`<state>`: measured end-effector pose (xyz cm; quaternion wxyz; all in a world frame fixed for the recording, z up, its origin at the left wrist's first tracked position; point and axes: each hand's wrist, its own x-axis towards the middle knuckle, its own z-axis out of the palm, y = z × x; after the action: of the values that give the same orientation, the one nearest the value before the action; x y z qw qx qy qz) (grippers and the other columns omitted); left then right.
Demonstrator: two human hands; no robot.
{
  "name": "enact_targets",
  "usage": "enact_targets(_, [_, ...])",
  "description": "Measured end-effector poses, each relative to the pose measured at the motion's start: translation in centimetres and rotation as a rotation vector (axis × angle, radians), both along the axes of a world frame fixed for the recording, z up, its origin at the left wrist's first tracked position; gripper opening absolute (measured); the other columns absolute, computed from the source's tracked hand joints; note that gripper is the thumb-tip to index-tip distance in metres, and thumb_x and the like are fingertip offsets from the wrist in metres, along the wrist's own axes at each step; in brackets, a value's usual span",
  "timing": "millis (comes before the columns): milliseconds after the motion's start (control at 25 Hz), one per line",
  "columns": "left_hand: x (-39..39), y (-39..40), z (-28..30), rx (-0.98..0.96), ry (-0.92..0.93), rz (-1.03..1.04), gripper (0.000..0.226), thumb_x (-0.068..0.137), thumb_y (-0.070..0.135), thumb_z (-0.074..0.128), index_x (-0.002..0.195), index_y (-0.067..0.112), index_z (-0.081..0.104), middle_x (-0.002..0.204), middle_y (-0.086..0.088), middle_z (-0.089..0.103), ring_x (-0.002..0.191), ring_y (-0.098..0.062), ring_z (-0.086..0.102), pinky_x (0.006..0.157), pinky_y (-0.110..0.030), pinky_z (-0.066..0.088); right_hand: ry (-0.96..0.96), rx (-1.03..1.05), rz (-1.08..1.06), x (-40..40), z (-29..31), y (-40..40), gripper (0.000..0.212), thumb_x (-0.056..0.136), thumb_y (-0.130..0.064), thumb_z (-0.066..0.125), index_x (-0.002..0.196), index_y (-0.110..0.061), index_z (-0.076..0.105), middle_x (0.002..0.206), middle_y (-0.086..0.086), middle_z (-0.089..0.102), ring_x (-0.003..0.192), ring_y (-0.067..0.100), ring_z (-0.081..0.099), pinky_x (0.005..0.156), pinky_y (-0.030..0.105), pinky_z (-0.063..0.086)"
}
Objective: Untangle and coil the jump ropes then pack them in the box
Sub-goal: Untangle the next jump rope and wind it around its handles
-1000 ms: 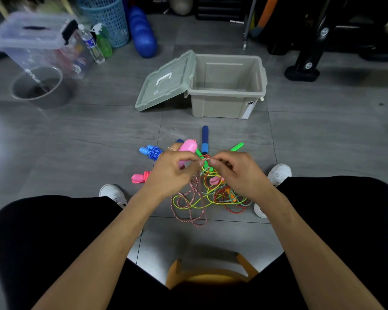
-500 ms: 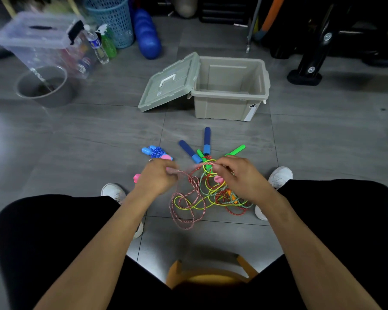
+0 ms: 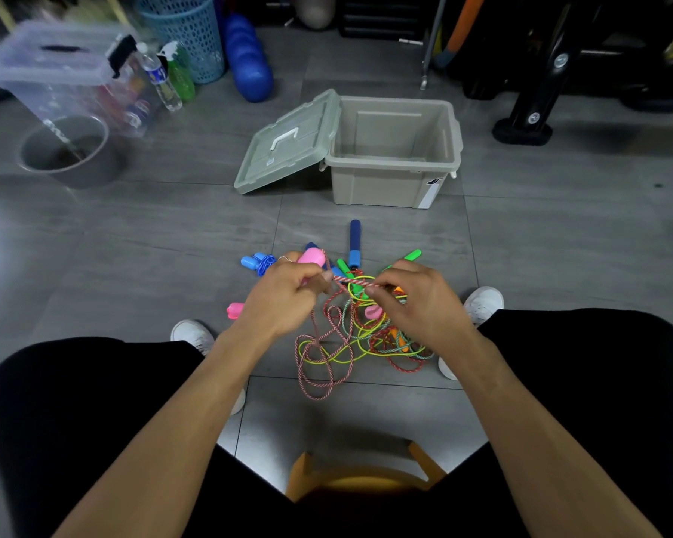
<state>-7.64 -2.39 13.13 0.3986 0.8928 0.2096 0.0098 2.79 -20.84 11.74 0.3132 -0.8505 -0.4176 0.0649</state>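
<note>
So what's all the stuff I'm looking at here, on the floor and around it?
storage box: one, beige, open and empty, middle of the floor
lid: one, grey-green, leaning against the box's left side
tangled jump ropes: several, pink-white, yellow-green, red, teal, heaped between the feet
pink handle: one, held in the left hand
blue handles: dark blue, just beyond the heap
green handle: one, right of those
light blue rope: one, bundled, left of the heap
clear bin: one, far left
metal pot: one, grey, before the bin
basket: one, light blue, back
stool: one, orange, under the person
left hand: grips the pink handle
right hand: pinches the pink-white cord
</note>
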Motion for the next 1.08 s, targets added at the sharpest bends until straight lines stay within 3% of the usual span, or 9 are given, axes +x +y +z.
enact_targets(160, [-0.3, 0.3, -0.6, 0.031, 0.038, -0.072, 0.036, 0.095, 0.031, 0.052, 0.061, 0.042, 0.056, 0.101, -0.006, 0.050, 0.073, -0.024, 0.060, 0.072, -0.038, 0.053, 0.279, 0.013, 0.065, -0.8, 0.2, 0.2, 0.021, 0.093, -0.033, 0.054, 0.081, -0.016, 0.061, 0.076, -0.003, 0.064, 0.071, 0.019, 0.061, 0.065, 0.038, 0.051])
enact_targets(240, [-0.3, 0.9, -0.5, -0.036, -0.035, 0.025, 0.027, 0.093, 0.031, 0.051, 0.069, 0.035, 0.061, 0.099, -0.006, 0.049, 0.075, -0.027, 0.064, 0.068, -0.043, 0.057, 0.383, -0.062, 0.087, -0.4, 0.1, -0.1, 0.021, 0.096, -0.031, 0.050, 0.084, -0.017, 0.061, 0.072, -0.001, 0.065, 0.068, 0.019, 0.062, 0.062, 0.036, 0.049])
enact_targets(400, [-0.6, 3.1, -0.6, -0.097, -0.077, 0.362, 0.027, 0.097, 0.010, 0.049, 0.074, 0.014, 0.063, 0.081, -0.008, 0.054, 0.051, 0.003, 0.061, 0.043, -0.010, 0.046, 0.338, -0.099, 0.032, 0.4, 0.4, -1.0, 0.021, 0.098, -0.021, 0.049, 0.083, -0.010, 0.058, 0.060, -0.007, 0.049, 0.052, 0.003, 0.048, 0.050, 0.017, 0.033])
enact_targets(520, [-1.2, 3.5, -2.6, -0.269, 0.174, 0.327, 0.038, 0.091, 0.003, 0.054, 0.065, 0.026, 0.070, 0.099, -0.013, 0.069, 0.074, -0.021, 0.073, 0.072, -0.039, 0.060, 0.225, 0.047, 0.026, 0.3, 1.5, -0.5, 0.018, 0.097, -0.017, 0.051, 0.082, -0.011, 0.059, 0.066, 0.001, 0.053, 0.065, 0.014, 0.048, 0.056, 0.019, 0.034])
enact_targets(600, [-1.2, 2.6, -2.6, -0.221, 0.213, 0.221, 0.035, 0.086, 0.004, 0.058, 0.077, 0.035, 0.072, 0.115, -0.006, 0.066, 0.092, -0.025, 0.069, 0.086, -0.039, 0.056, 0.210, 0.064, 0.088, 0.0, 1.7, -0.1, 0.017, 0.097, -0.018, 0.052, 0.085, -0.011, 0.062, 0.069, 0.001, 0.055, 0.067, 0.015, 0.048, 0.058, 0.018, 0.035])
enact_targets(680, [-0.7, 0.6, -1.4, -0.271, 0.093, 0.078, 0.029, 0.083, 0.012, 0.068, 0.090, 0.039, 0.073, 0.116, 0.000, 0.058, 0.099, -0.016, 0.061, 0.087, -0.030, 0.051, 0.218, 0.039, 0.124, -0.2, 1.4, 0.1, 0.017, 0.097, -0.019, 0.052, 0.085, -0.011, 0.062, 0.067, -0.004, 0.052, 0.066, 0.012, 0.047, 0.057, 0.013, 0.033])
enact_targets(840, [-0.2, -1.3, -0.6, 0.032, -0.133, -0.135, 0.008, 0.080, 0.031, 0.075, 0.089, 0.031, 0.076, 0.099, -0.003, 0.055, 0.084, -0.014, 0.052, 0.070, -0.028, 0.042, 0.244, 0.031, 0.157, -0.7, 1.0, 0.3, 0.017, 0.096, -0.018, 0.053, 0.087, -0.008, 0.064, 0.065, -0.008, 0.050, 0.061, 0.007, 0.047, 0.055, 0.013, 0.033])
enact_targets(960, [0.1, -0.1, -0.7, 0.042, -0.206, 0.068, 0.008, 0.085, 0.022, 0.070, 0.084, 0.029, 0.074, 0.107, 0.001, 0.049, 0.080, -0.023, 0.057, 0.072, -0.032, 0.050, 0.318, 0.007, 0.105, -0.7, 1.3, -0.1, 0.019, 0.096, -0.019, 0.052, 0.079, -0.013, 0.057, 0.058, -0.009, 0.047, 0.055, 0.006, 0.047, 0.051, 0.014, 0.032])
enact_targets(1080, [-0.4, 3.0, -2.6, 0.157, 0.003, 0.239, 0.011, 0.087, 0.018, 0.066, 0.087, 0.026, 0.075, 0.115, -0.008, 0.056, 0.076, -0.029, 0.062, 0.075, -0.032, 0.052, 0.297, 0.024, 0.092, -0.8, 1.9, -0.3, 0.016, 0.097, -0.022, 0.052, 0.084, -0.014, 0.060, 0.064, -0.005, 0.054, 0.060, 0.013, 0.054, 0.052, 0.018, 0.038])
